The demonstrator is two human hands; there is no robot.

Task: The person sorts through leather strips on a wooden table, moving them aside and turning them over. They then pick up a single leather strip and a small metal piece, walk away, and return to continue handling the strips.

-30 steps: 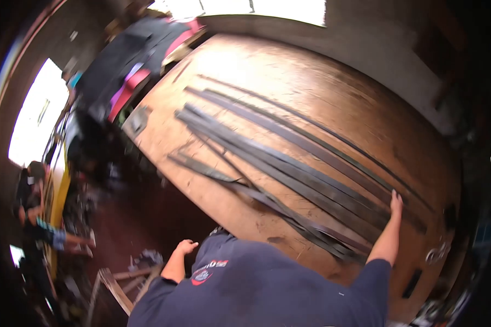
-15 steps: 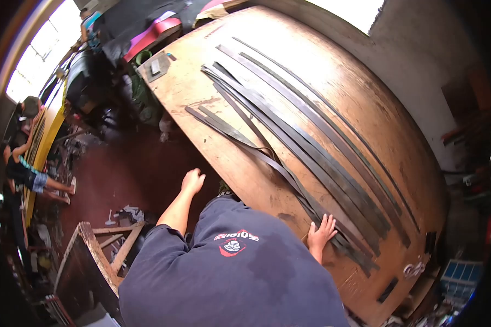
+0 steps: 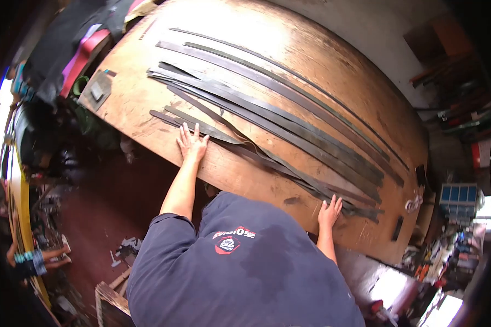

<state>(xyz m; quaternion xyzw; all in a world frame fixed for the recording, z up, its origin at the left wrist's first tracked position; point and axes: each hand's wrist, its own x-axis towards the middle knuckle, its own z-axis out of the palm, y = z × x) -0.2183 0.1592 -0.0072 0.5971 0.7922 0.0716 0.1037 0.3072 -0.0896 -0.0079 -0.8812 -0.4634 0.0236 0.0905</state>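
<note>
Long, flat, dark strips [image 3: 273,117], leather-like in look, lie lengthwise over the wooden table [image 3: 267,188]. My left hand [image 3: 192,143] rests open, fingers spread, on the nearest strips [image 3: 223,136] towards their left end. Beside the right ends of the same strips is my right hand [image 3: 329,211], also open, its fingertips touching the strips. A loose strip [image 3: 210,113] crosses at a slant between the near strips and the main bundle. Farther back, a thin strip [image 3: 289,69] runs apart from the others.
A grey block on a plate [image 3: 97,91] sits at the table's left corner. Black and pink sheet material [image 3: 87,52] is piled beyond it. Another person [image 3: 35,261] is at the far left by a yellow beam [image 3: 22,191]. A wooden frame [image 3: 112,297] stands low behind me.
My left hand has come from beside the table onto the near strips, its fingers now spread. My right hand stays at their right ends. The view has turned.
</note>
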